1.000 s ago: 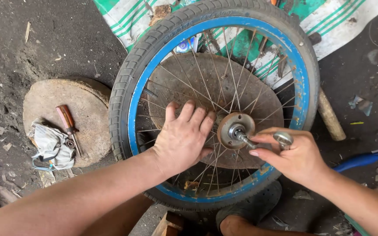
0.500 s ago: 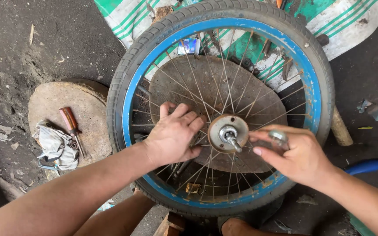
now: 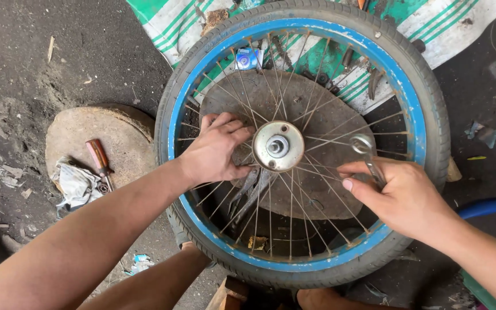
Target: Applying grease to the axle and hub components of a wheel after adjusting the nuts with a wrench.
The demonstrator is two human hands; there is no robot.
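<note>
While the bicycle wheel (image 3: 302, 143) lies flat on a round wooden block (image 3: 317, 109), two hands work on it.
The left hand (image 3: 216, 150) presses open on thin spokes beside the shiny hub (image 3: 278, 146); the right hand (image 3: 403, 198) grips a metal wrench (image 3: 368, 152).

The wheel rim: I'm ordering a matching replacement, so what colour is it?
Blue, worn in places, seen best in the head view on the spoked bicycle wheel's metal rim.

Bicycle wheel (image 3: 414, 123), blue rim, lies flat over a round wooden block (image 3: 317, 189). Left hand (image 3: 216, 152) rests on the spokes beside the hub (image 3: 278, 146). Right hand (image 3: 406, 198) grips a ring spanner (image 3: 367, 150), clear of the hub axle
</note>
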